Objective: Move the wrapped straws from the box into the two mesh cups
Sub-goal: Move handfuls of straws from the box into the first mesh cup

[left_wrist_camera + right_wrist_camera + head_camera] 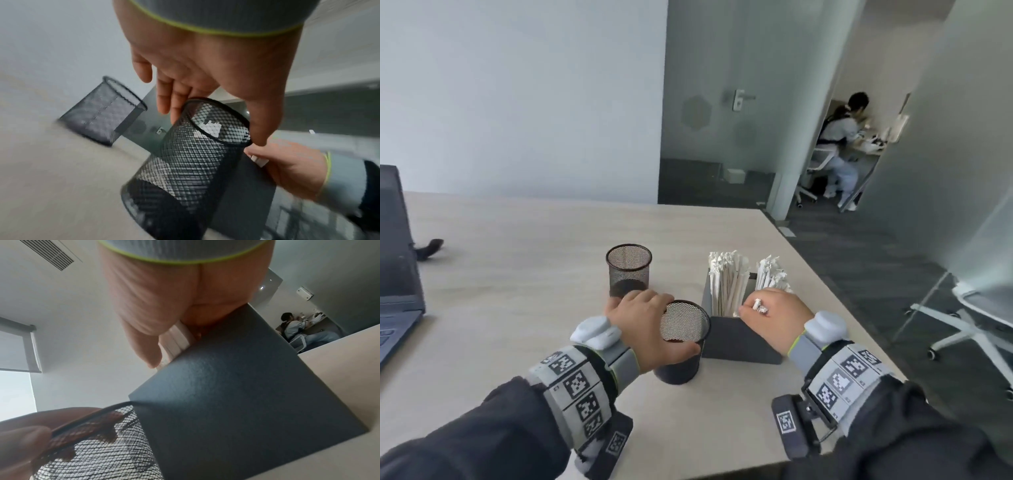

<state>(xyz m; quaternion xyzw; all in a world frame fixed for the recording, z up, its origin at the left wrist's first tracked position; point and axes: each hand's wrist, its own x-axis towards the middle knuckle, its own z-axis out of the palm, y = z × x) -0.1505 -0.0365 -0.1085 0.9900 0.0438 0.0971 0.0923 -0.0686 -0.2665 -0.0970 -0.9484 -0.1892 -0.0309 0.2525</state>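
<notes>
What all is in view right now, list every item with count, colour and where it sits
mesh cups: two, black; one farther back on table, one beside box, both empty
box: one, dark grey, table's right part
wrapped straws: many, white, upright in box
table: one, light wood
laptop: one, dark, left edge
office chair: one, white, right
seated person: one, background room
left hand: grips near cup
right hand: grips some straws

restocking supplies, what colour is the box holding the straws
Dark grey, matte: the box shows best in the right wrist view.
</notes>
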